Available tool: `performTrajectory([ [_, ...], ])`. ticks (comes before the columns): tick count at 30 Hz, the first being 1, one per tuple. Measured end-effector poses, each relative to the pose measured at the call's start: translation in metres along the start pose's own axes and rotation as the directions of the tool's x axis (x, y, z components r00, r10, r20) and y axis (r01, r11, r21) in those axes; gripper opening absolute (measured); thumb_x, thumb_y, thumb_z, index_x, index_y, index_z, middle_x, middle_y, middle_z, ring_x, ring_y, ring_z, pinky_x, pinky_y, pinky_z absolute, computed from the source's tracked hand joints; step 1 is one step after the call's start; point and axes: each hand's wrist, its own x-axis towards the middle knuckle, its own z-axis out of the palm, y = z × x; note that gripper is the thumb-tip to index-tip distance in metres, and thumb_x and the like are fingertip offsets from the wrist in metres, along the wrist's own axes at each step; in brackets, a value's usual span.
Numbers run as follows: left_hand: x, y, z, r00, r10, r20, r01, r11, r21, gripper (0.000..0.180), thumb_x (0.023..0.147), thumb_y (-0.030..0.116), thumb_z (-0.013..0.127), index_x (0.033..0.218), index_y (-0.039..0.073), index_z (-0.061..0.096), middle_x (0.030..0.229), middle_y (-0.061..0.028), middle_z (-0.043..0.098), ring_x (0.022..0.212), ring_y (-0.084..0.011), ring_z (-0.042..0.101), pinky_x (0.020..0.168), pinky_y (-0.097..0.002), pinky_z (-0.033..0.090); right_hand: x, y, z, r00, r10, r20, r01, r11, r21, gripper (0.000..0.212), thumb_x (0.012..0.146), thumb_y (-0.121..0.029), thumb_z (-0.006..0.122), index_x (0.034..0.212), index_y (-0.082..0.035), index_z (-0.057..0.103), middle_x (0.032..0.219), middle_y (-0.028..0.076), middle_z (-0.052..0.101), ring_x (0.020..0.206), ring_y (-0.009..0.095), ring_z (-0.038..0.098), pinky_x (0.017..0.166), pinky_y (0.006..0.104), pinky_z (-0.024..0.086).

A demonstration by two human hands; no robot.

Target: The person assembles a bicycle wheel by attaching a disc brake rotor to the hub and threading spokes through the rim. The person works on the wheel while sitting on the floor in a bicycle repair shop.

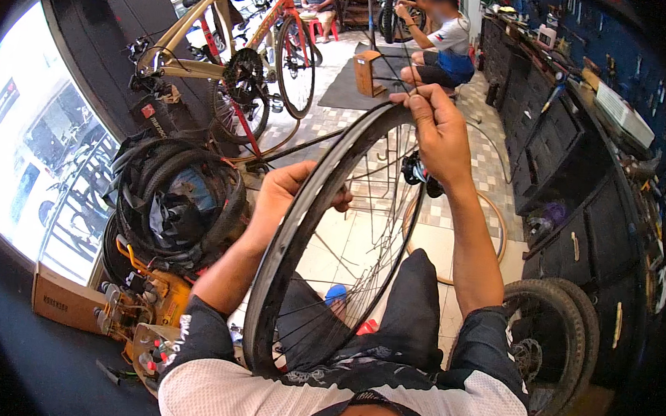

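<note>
A spoked bicycle wheel [274, 281] stands tilted upright between my arms, its lower edge by my lap. No tyre is on it, and a shiny grey band runs along the outer face of the rim. My right hand [438, 130] is closed at the top of the rim, thumb and fingers pinching its edge. Lower on the left side, my left hand [284, 193] curls round the rim, with fingertips showing among the spokes; part of this hand is hidden behind the rim. The dark hub [413, 167] sits just below my right hand.
Tyres [153, 159] are heaped on the left, near yellow equipment [168, 293] and a cardboard box [64, 298]. Bicycles [260, 24] stand beyond. A person [450, 43] crouches ahead by a wooden block [368, 73]. Black cabinets [550, 145] and wheels [547, 320] line the right.
</note>
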Motion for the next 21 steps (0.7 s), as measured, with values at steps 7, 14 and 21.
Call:
performTrajectory([
  [7,0.013,0.038,-0.018,0.942,-0.182,0.283,0.163,0.983,0.088,0.034,0.086,0.018,0.085,0.109,-0.004,0.070,0.095,-0.0107,0.074,0.085,-0.0179,0.071,0.078,-0.0309,0.057,-0.004,-0.019,0.005,1.000,-0.017,0.015,0.017,1.000,-0.004,0.020,0.107,-0.021,0.056,0.105,-0.002,0.062,0.104,0.015,0.078,0.092,0.022,0.075,0.080,0.0359,0.055],
  [14,-0.005,-0.009,0.002,0.988,0.137,0.065,-0.121,0.970,-0.210,0.038,0.084,0.008,0.083,0.117,-0.008,0.068,0.095,-0.0164,0.074,0.087,-0.0238,0.072,0.077,-0.0358,0.060,-0.005,-0.029,0.008,1.000,-0.014,0.000,0.014,0.998,-0.069,0.022,0.107,-0.022,0.056,0.106,-0.001,0.063,0.098,0.012,0.078,0.090,0.023,0.075,0.081,0.0368,0.055],
  [21,-0.010,-0.026,0.029,0.978,0.171,-0.116,-0.197,0.941,-0.274,0.037,0.083,-0.002,0.080,0.117,-0.009,0.067,0.094,-0.0212,0.073,0.083,-0.0267,0.072,0.075,-0.0371,0.060,-0.019,-0.026,-0.017,0.994,0.064,-0.083,-0.052,0.988,0.144,0.018,0.109,-0.016,0.053,0.110,0.000,0.062,0.107,0.008,0.073,0.079,0.011,0.063,0.075,0.0262,0.051],
])
